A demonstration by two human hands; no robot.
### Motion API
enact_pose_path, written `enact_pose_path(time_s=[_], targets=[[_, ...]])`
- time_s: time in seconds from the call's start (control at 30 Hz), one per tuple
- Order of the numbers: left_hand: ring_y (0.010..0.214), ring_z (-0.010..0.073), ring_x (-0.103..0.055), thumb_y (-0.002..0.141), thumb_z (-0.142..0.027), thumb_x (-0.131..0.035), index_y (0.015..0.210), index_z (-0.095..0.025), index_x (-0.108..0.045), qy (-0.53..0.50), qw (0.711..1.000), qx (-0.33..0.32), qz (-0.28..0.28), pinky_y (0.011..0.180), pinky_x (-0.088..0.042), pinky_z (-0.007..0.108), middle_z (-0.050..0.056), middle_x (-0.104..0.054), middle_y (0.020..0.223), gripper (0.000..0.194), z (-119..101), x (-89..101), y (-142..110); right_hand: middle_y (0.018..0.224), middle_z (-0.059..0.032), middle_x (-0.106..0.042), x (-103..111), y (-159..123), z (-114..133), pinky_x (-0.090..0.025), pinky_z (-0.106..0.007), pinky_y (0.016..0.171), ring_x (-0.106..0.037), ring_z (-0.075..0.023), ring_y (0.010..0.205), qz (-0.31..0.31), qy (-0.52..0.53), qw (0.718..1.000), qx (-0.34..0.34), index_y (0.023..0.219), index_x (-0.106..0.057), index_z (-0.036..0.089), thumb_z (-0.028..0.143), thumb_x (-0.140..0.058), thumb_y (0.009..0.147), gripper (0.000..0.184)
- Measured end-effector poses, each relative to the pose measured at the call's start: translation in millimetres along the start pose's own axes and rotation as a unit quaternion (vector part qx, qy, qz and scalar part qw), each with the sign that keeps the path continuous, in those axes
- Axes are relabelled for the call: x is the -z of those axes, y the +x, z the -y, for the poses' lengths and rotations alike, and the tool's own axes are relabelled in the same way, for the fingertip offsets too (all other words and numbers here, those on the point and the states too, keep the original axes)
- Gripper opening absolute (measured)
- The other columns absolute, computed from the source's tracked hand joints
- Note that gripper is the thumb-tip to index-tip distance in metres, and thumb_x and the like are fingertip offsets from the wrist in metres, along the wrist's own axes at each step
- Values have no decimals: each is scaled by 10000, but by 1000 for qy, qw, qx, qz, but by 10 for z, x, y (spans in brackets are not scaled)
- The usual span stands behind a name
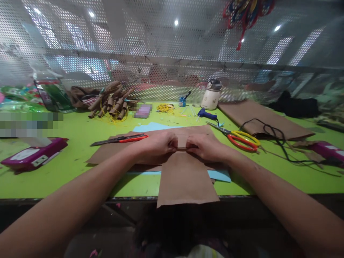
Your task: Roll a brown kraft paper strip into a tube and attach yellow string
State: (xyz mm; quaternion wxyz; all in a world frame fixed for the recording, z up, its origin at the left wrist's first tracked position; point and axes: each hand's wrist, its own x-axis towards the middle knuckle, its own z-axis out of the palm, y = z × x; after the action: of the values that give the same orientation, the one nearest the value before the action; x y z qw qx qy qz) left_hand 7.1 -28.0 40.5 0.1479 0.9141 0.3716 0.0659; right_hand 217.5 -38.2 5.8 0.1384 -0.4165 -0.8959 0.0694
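A piece of brown kraft paper (188, 179) lies in front of me, its near end hanging past the table's edge. My left hand (165, 142) pinches the left side of a narrow fold or roll across its far part. On the right side of that fold, my right hand (200, 145) is closed in the same way, fingers curled onto the paper. Beneath are more brown sheets (104, 152) and light blue paper (220, 175). An orange and black utility knife (120, 139) rests left of my left hand. Scissors (242, 139) with yellow and red handles lie beyond my right hand.
At the back sit rolled brown paper tubes (115, 102) with yellow string, a blue glue gun (207, 114), a small blue jar (182, 102) and a white flask (211, 96). A purple device (36, 154) stands left. Folded brown paper (263, 118) and a black cord (282, 143) lie right.
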Motion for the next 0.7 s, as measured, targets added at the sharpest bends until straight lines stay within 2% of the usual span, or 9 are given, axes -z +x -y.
enact_pose_path(time_s=[0.33,0.47,0.7], targets=[[615,146,-458,727,-226,-520,773,-199,-606,83,995,-46,-5,531,-256,262,26,-609,751,102,218,-50,-15,816,-49,-592,82,-61,13,-278,-270,600,-477,-162,721,43,-76,996,13,746,-518,181,175,-498,812,70],[610,150,-453,722,-204,-517,765,-199,-579,120,989,-85,12,523,-249,271,32,-592,759,75,194,-34,-22,800,-36,-571,109,-95,14,-270,-267,597,-450,-154,693,46,-52,997,19,738,-498,187,182,-520,788,55],[612,159,-451,750,-161,-491,775,-188,-549,188,972,-140,-2,537,-269,275,44,-561,766,69,106,-22,-29,846,-49,-567,130,-125,18,-312,-263,620,-466,-162,727,58,-60,996,19,756,-503,175,162,-504,786,33]])
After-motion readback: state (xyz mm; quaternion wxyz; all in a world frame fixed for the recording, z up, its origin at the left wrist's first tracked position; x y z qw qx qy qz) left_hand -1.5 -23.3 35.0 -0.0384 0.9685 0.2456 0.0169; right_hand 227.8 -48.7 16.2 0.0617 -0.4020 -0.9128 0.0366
